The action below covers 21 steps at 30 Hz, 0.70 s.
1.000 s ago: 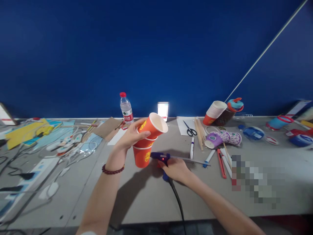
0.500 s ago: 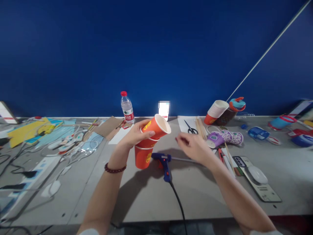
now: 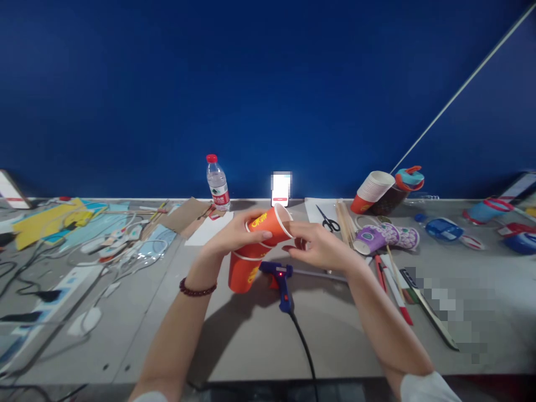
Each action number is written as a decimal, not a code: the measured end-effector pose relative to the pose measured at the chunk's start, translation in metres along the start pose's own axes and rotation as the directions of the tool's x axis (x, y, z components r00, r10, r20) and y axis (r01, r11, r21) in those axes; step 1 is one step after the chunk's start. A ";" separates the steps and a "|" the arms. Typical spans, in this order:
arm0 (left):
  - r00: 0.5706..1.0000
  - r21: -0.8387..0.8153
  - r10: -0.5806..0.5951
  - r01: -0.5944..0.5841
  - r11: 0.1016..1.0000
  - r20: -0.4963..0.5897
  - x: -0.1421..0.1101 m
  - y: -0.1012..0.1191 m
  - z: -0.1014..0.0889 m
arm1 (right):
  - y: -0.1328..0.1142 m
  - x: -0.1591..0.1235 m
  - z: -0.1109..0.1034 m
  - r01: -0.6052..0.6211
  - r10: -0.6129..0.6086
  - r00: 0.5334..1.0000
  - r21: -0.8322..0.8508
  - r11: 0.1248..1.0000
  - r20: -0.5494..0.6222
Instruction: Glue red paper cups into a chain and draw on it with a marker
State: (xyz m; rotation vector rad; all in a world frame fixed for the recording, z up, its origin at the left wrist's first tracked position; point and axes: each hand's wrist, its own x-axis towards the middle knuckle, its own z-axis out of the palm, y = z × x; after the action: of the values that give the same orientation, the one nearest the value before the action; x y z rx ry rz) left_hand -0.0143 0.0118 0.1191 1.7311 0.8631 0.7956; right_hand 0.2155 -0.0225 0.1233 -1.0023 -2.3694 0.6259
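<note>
My left hand point(image 3: 237, 231) is wrapped round the upper of the orange paper cups point(image 3: 268, 226), its thumb across the side. The cups are joined in a column, and the top one tilts with its white rim toward the right. Below it, the lower orange cup point(image 3: 244, 273) hangs over the table. My right hand point(image 3: 322, 245) is at the upper cup's rim, index finger touching the edge, thumb apart beneath; whether a fingertip is inside the cup I cannot tell. Under the hands lies a blue glue gun point(image 3: 285, 285) with its red light on.
At the back stand a water bottle point(image 3: 218, 187), a lit phone point(image 3: 280, 192) and a stack of paper cups point(image 3: 372, 192). Scissors point(image 3: 329, 219), purple patterned cups point(image 3: 385, 237) and pens point(image 3: 396, 287) lie right. A power strip point(image 3: 46, 312) and cables are left; the glue gun's cord point(image 3: 305, 346) crosses the front edge.
My right hand has moved left from above the table to the rim of the upper cup. The cups have lowered slightly in my left hand.
</note>
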 end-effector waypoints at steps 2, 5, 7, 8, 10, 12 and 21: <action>1.000 0.004 -0.030 0.030 1.000 0.005 0.000 0.003 0.001 | 0.005 0.003 0.002 0.008 -0.009 1.000 0.016 1.000 0.009; 0.998 -0.003 -0.066 0.066 0.998 -0.001 0.000 0.004 0.002 | 0.009 0.005 0.003 0.023 -0.023 1.000 0.032 0.999 -0.003; 0.997 -0.015 -0.082 0.082 0.996 0.007 0.000 0.002 0.002 | 0.010 0.006 0.004 0.030 -0.029 1.000 0.043 0.999 -0.010; 0.996 -0.024 -0.085 0.086 0.996 0.015 0.000 0.000 0.001 | 0.010 0.006 0.004 0.033 -0.033 0.999 0.050 0.998 -0.014; 0.996 -0.044 -0.082 0.083 0.996 0.026 0.000 -0.002 0.001 | 0.011 0.006 0.004 0.040 -0.039 0.999 0.058 0.997 -0.023; 0.996 -0.056 -0.082 0.083 0.995 0.019 0.001 -0.004 0.001 | 0.011 0.006 0.005 0.038 -0.036 0.999 0.062 0.997 -0.023; 0.996 -0.080 -0.090 0.088 0.993 -0.022 0.003 -0.005 0.002 | 0.014 0.006 0.007 0.017 -0.015 0.999 0.071 0.997 -0.029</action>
State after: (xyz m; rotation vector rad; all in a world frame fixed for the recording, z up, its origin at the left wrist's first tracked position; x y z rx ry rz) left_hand -0.0124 0.0145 0.1141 1.6047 0.9080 0.7839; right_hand 0.2149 -0.0106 0.1117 -0.9547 -2.3114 0.6802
